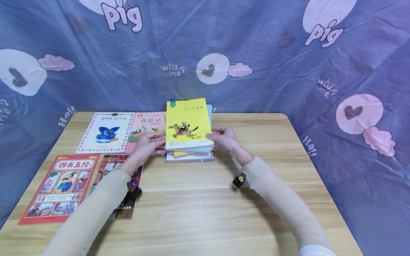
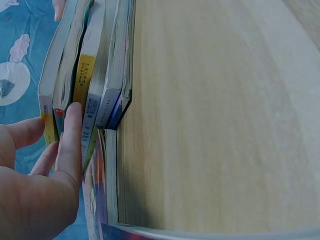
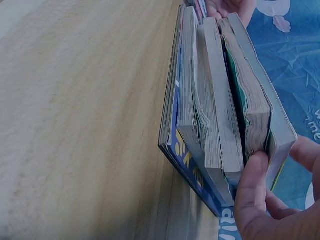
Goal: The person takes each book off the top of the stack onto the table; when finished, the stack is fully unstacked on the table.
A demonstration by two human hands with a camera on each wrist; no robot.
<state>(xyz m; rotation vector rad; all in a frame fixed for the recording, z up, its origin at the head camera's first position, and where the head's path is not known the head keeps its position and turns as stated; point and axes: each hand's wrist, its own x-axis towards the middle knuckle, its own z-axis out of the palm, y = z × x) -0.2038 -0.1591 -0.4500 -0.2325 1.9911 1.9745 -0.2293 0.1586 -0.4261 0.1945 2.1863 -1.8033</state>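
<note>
A stack of several books (image 1: 189, 146) sits near the back middle of the table, topped by a yellow book (image 1: 188, 122) with a horse and riders on its cover. On the stack's left side, my left hand (image 1: 148, 145) holds the upper books, thumb by the top one and a fingertip against the spines (image 2: 86, 75) below. From the other side my right hand (image 1: 228, 139) grips the stack, its thumb at the yellow cover's near corner. One right fingertip (image 3: 256, 162) touches the page edges of a thick book (image 3: 255, 100) just under the top one.
Left of the stack lie a white-covered book (image 1: 107, 133) and a pink book (image 1: 146, 124), partly behind my left hand. Nearer are a red book (image 1: 61, 190) and a dark book (image 1: 123, 209), partly covered by my left forearm. A blue printed cloth (image 1: 256, 42) hangs around the table.
</note>
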